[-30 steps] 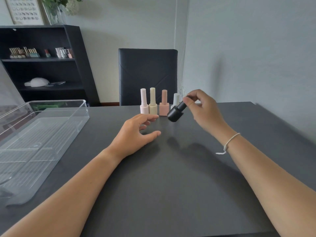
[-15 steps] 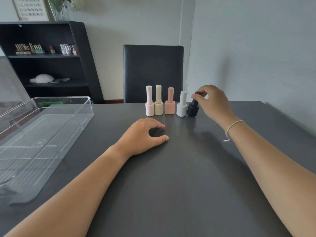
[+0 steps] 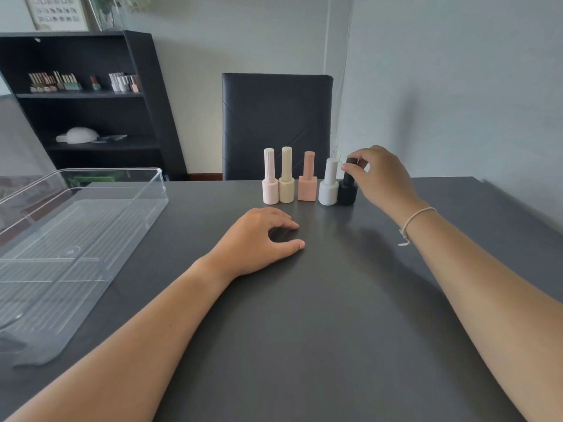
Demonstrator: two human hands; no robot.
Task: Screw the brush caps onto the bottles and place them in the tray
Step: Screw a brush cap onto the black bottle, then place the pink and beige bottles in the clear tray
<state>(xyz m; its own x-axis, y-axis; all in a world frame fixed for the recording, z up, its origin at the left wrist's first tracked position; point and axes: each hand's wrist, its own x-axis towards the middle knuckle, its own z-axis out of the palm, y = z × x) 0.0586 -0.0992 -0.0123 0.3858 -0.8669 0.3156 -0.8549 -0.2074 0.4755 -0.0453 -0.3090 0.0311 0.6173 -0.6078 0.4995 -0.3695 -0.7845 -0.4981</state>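
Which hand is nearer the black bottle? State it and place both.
Right. The right hand pinches the black bottle at its cap, at the row's right end. The left hand lies flat on the table, nearer the person, apart from it.

I see a dark gray table [image 3: 304,330] in front of me. Behind it stands a black chair [image 3: 275,123] against a pale gray wall [image 3: 457,71]. On the left is a black shelf [image 3: 82,95] with small bottles and a white thing on it. A framed picture [image 3: 54,10] and a glass vase [image 3: 106,13] sit on top.
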